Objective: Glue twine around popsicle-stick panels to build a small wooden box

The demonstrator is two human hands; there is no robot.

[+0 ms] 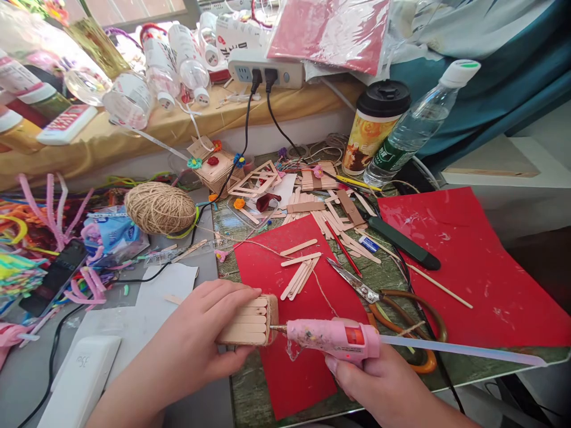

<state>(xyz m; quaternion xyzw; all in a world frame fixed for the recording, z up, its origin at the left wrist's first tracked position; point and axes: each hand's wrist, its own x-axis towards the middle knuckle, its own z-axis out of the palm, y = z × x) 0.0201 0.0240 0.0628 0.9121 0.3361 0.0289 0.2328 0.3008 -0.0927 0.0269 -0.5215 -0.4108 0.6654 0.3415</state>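
My left hand (216,324) is wrapped round a small box made of wooden craft sticks (247,321), with twine along its right edge. A pink hot glue gun (332,340) is gripped in my right hand (379,374), and its metal nozzle meets or nearly meets the twine edge of the box. Out of the gun's back runs a long translucent glue stick (464,349). Beneath both lies a red sheet (307,383), on which several loose craft sticks (301,276) rest. A strand of twine crosses that sheet just behind the gun.
Scissors (357,282) with orange-brown handles lie right of the red sheet, near a dark green craft knife (399,241). Behind stand a coffee cup (377,128) and a water bottle (414,128). At left are a twine ball (160,208) and a white power bank (82,380). Black cables cross the table.
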